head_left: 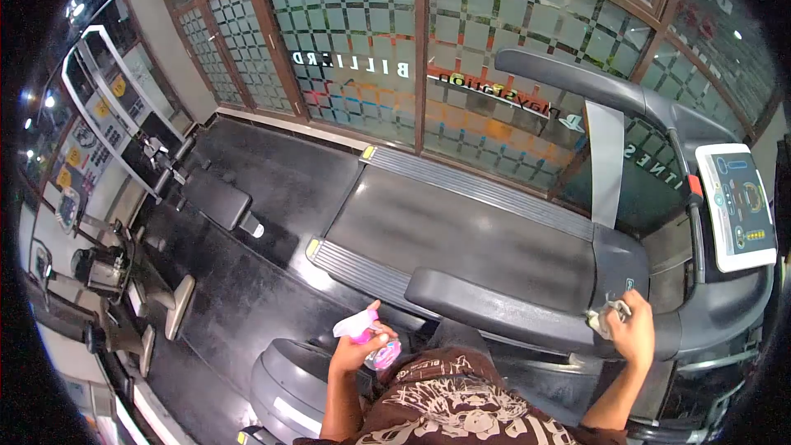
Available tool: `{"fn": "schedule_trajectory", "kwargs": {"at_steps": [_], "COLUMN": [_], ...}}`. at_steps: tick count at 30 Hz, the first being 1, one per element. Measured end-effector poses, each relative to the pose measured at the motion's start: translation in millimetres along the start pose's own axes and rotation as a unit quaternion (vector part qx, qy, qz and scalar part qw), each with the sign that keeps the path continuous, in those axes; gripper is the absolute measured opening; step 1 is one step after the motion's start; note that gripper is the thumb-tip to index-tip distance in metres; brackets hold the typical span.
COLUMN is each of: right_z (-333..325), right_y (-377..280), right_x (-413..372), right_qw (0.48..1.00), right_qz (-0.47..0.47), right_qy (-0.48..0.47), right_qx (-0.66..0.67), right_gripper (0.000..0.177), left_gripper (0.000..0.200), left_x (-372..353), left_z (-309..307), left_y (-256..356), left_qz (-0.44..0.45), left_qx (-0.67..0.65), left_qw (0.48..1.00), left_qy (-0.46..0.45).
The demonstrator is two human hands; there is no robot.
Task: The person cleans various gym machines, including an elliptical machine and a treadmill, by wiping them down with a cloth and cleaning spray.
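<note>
My left hand (362,348) is wrapped round a spray bottle (384,354) with a pink and white trigger head, held low in front of my body. In my right hand (633,331) is a crumpled, light-coloured cloth (607,319), gripped in the fingers. The cloth is right at the near handrail (503,301) of a treadmill, close to where the rail meets the console frame. Beyond the rail lies the treadmill's dark running belt (470,227), with ridged grey side strips.
The treadmill console (738,206) stands at the right, with a red part (695,187) beside it. Frosted windows (346,41) line the back. At left are a padded bench (216,199), a cable machine (124,91) and exercise bikes (107,268). A dark machine housing (284,387) is near my left arm.
</note>
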State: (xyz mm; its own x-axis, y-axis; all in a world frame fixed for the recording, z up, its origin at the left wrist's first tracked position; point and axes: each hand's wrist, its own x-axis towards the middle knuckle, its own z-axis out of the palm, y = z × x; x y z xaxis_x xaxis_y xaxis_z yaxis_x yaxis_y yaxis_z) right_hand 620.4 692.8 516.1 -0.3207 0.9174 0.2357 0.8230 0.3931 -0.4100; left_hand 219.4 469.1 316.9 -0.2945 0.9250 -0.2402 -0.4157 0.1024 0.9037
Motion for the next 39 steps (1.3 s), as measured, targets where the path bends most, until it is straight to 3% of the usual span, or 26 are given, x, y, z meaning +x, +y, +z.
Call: {"fn": "schedule_trajectory", "kwargs": {"at_steps": [1,4,10,14,17,18,20,24,27,34,37,39], "right_z": [2.3,32.2,103.6,138.9,172.9,181.8,182.4,152.7,104.2,37.6,46.7,67.1], "right_y": [-4.9,-33.4,-136.7,-178.7,-213.4,-218.0,-217.0,-191.7,-150.9,-55.2,-74.7,-98.1], "right_x": [0.6,1.4,16.8,37.2,46.9,49.6,50.6,42.9,35.6,14.5,10.1,8.3], "right_qw": [1.000,0.991,0.963,0.942,0.923,0.911,0.908,0.918,0.936,0.971,0.968,0.956], "right_qz": [0.011,-0.088,-0.266,-0.329,-0.375,-0.401,-0.401,-0.368,-0.319,-0.192,-0.235,-0.280], "right_qy": [0.010,0.003,0.003,-0.057,-0.078,-0.080,-0.124,-0.145,-0.150,-0.140,-0.089,-0.087], "right_qx": [0.013,0.097,-0.029,0.024,0.043,0.051,0.001,0.036,0.004,0.040,-0.005,-0.015], "right_gripper": [0.015,0.015,0.028,0.027,0.026,0.026,0.028,0.031,0.031,0.024,0.024,0.026], "left_gripper": [0.084,0.090,0.064,0.022,0.036,0.051,0.083,0.076,0.076,0.074,0.062,0.069], "left_x": [0.4,3.7,15.4,0.6,-9.6,-12.7,-18.6,-26.9,-29.5,-34.2,-30.7,-27.8], "left_z": [-0.8,4.7,-7.5,17.0,19.5,22.4,28.6,22.7,2.1,6.0,3.4,-3.1], "left_y": [0.6,13.5,5.7,24.6,9.8,10.8,16.0,13.7,6.3,10.8,10.6,7.3], "left_qz": [-0.001,0.004,0.118,0.143,0.088,0.071,0.039,0.066,0.065,0.056,0.046,0.056], "left_qx": [-0.005,0.018,0.139,0.092,0.017,0.026,0.042,0.015,0.089,-0.002,-0.003,0.030], "left_qw": [1.000,1.000,0.980,0.984,0.995,0.997,0.998,0.998,0.994,0.995,0.996,0.997], "left_qy": [0.000,-0.004,-0.078,-0.059,-0.032,-0.020,0.005,0.000,0.003,0.078,0.079,0.043]}}
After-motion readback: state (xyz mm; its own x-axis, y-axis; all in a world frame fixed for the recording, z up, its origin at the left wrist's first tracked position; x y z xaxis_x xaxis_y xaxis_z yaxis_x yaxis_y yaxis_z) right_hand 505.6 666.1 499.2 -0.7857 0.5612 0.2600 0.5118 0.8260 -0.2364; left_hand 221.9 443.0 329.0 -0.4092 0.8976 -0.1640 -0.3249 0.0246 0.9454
